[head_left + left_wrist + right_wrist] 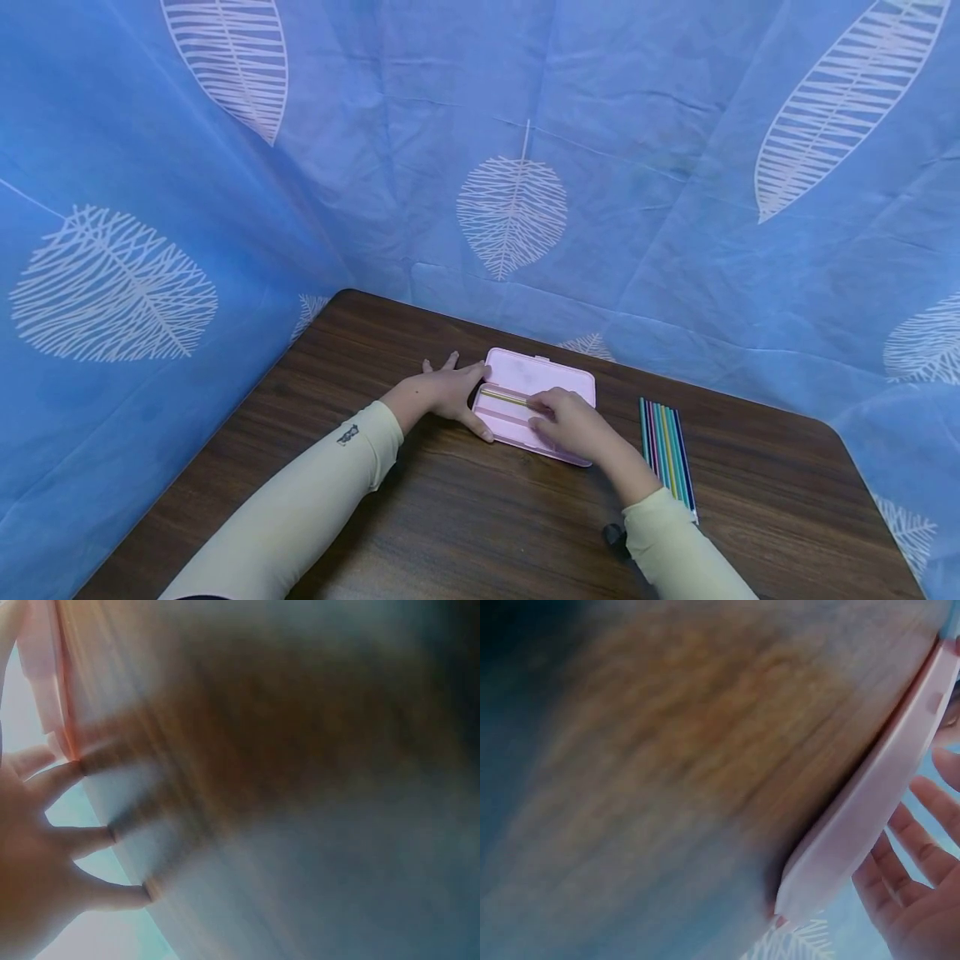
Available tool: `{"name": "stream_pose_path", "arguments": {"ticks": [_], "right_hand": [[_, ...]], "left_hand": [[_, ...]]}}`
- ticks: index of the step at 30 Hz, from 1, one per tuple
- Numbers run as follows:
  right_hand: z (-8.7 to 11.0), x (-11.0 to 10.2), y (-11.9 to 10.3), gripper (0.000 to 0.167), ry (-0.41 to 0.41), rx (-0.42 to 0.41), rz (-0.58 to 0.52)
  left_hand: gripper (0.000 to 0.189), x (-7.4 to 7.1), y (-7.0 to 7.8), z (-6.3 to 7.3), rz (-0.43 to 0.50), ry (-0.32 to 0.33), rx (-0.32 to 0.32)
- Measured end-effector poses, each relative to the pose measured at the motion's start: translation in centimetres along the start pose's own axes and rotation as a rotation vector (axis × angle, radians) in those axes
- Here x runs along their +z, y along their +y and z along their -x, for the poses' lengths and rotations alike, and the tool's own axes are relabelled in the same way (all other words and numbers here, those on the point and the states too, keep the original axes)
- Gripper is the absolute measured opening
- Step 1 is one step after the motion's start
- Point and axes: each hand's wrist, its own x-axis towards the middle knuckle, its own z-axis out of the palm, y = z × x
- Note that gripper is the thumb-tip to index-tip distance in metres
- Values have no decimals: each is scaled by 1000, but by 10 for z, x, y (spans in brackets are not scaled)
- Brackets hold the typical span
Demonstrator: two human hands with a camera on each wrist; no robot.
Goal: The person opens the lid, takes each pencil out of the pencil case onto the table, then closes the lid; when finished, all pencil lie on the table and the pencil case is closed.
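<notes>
An opened pink pencil case (558,450) lies on the table, its lid (517,367) folded back toward the far side. My left hand (450,392) spreads its fingers at the case's left end, the thumb at the near corner and a finger at the lid's edge. In the left wrist view, straight fingertips (94,836) show beside the table. A thin yellow pencil (502,396) lies lengthwise in the case's far compartment. Over the case, my right hand (570,421) has its fingertips at the pencil's right end, with thumb and fingers apart. The right wrist view shows the fingers loosely extended behind the case wall.
Several coloured pencils (667,454) lie side by side on the dark wooden table (465,517), right of the case and beside my right forearm. A small black object (615,537) shows next to the right sleeve. Blue leaf-patterned cloth (637,208) hangs behind the table and at its left.
</notes>
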Motion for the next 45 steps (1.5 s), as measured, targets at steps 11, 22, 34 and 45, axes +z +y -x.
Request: {"name": "stream_pose_path", "arguments": {"ticks": [11, 22, 34, 45], "right_hand": [[-2, 3, -13, 29, -17, 57, 149], [-7, 0, 0, 27, -131, 27, -76], [-13, -3, -3, 9, -221, 33, -179], [-12, -1, -1, 9, -219, 23, -204]], "left_hand": [[130, -1, 0, 0, -3, -1, 7], [129, -1, 0, 2, 6, 3, 2], [129, -2, 1, 2, -22, -17, 14], [129, -2, 2, 3, -22, -23, 13]]}}
